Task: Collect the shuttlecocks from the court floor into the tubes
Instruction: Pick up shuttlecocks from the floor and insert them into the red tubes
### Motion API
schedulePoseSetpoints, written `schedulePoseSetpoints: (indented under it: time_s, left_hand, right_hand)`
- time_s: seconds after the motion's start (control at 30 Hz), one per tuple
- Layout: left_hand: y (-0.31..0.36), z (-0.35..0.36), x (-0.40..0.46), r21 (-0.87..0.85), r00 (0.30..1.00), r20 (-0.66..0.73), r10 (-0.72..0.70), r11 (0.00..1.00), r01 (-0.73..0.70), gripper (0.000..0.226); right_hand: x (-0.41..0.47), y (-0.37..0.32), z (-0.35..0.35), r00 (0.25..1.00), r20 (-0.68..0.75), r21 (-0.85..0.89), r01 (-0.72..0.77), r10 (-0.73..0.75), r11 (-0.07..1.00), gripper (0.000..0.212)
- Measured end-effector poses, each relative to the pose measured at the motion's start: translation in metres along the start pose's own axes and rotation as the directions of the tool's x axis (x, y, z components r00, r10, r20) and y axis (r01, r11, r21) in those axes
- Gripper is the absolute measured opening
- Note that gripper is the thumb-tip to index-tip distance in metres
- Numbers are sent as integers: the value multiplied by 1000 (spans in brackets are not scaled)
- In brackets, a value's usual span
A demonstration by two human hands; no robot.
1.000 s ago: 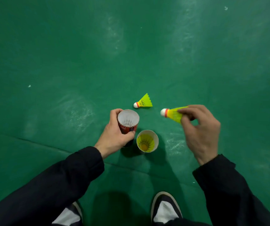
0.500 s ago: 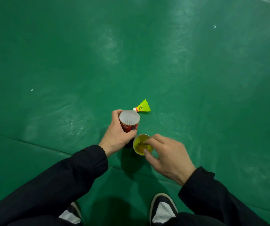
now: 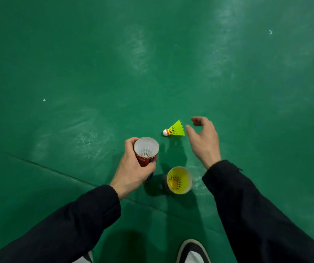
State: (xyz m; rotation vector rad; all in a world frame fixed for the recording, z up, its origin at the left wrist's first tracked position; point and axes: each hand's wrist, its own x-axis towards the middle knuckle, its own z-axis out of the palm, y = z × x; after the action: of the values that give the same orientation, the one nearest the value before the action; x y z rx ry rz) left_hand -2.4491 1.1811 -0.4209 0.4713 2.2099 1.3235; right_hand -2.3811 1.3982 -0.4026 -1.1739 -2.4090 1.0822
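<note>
Right hand (image 3: pixel 204 141) is empty, fingers (image 3: pixel 197 119) spread and loosely curled, thumb and forefinger apart like a pinch about to happen. Just off the thumb tip, near but not touching, lies the one loose yellow shuttlecock (image 3: pixel 174 129) on the court floor (image 3: pixel 76 73). It's on its side with the flared skirt toward the fingers and the white cork pointing away, so my guess is the skirt is what gets pinched. It's light and would probably skid if nudged instead of gripped.

Left hand (image 3: pixel 133 166) is wrapped firmly around the red tube (image 3: pixel 146 154), fingers closed on the barrel with the thumb up by the rim. The tube is upright with its mouth open to the camera, and white feather shuttlecocks are nested inside. Only the top one's skirt shows, so I can't count that stack. Holding it there likely just keeps it from tipping.

Further out from both sets of fingers, back toward the wrists, the second tube (image 3: pixel 179 180) stands on the floor by itself, nobody touching it. It's got yellow plastic shuttlecocks stacked inside, count hidden too. Looks like the tubes are sorted by type, so the loose yellow one probably goes in there.

Tally: two tubes, one shuttlecock on the floor in view, two hands, one busy and one free. A shoe (image 3: pixel 192 251) sits at the bottom edge.
</note>
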Motion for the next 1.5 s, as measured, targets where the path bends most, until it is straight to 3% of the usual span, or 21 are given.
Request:
schedulePoseSetpoints:
  time_s: [0.07,0.17,0.23,0.27,0.33,0.4,0.47,0.53,0.63,0.7,0.87,1.0,1.1,1.27,1.5]
  left_hand:
    - [-2,-5,-3,-9,1000,5,-15,1000,15,68]
    - [-6,-13,-6,-10,1000,-8,-22,1000,22,67]
    - [-8,-17,-6,0,999,-34,-14,1000,14,66]
    - [-9,-17,-6,6,999,-50,-11,1000,12,66]
    - [-8,-14,-6,23,998,-67,-5,1000,6,66]
    - [-6,-8,-5,31,998,-52,18,999,-16,67]
    - [-1,0,-5,32,998,-34,56,998,-55,67]
    - [4,6,-5,31,996,-24,91,995,-91,68]
    - [10,12,-7,28,992,-9,127,992,-127,67]
    - [11,13,-8,26,990,-4,139,990,-139,67]
    - [9,13,-7,15,989,-8,150,989,-150,67]
    - [7,13,-9,19,988,-4,155,988,-155,67]
    - [5,14,-9,22,988,5,154,988,-154,67]
    - [1,16,-9,43,989,27,143,989,-144,68]
    - [-11,10,-10,129,978,125,170,974,-186,68]
  right_hand:
    - [32,22,30,978,143,-30,-151,153,988,54]
    - [37,38,51,966,187,-31,-175,177,984,32]
    - [18,27,38,990,107,143,-109,94,984,15]
    - [3,20,24,998,50,225,-42,31,973,10]
    - [-34,6,-13,976,-82,221,217,-204,951,7]
    - [-75,-5,-51,873,-116,91,484,-473,870,5]
    - [-106,-2,-71,764,-25,-56,643,-645,764,9]
    - [-122,10,-70,708,168,-178,706,-686,685,12]
    - [-138,22,-52,700,474,-335,705,-534,625,27]
    - [-145,23,-42,720,558,-389,667,-414,635,36]
    - [-150,20,-31,764,450,-446,640,-462,625,26]
    - [-151,19,-17,781,499,-505,615,-376,605,24]
    - [-148,9,-18,789,544,-501,579,-286,643,32]
    - [-141,-2,-21,776,592,-479,557,-219,679,24]
    - [-141,8,-13,846,491,-528,480,-209,701,31]
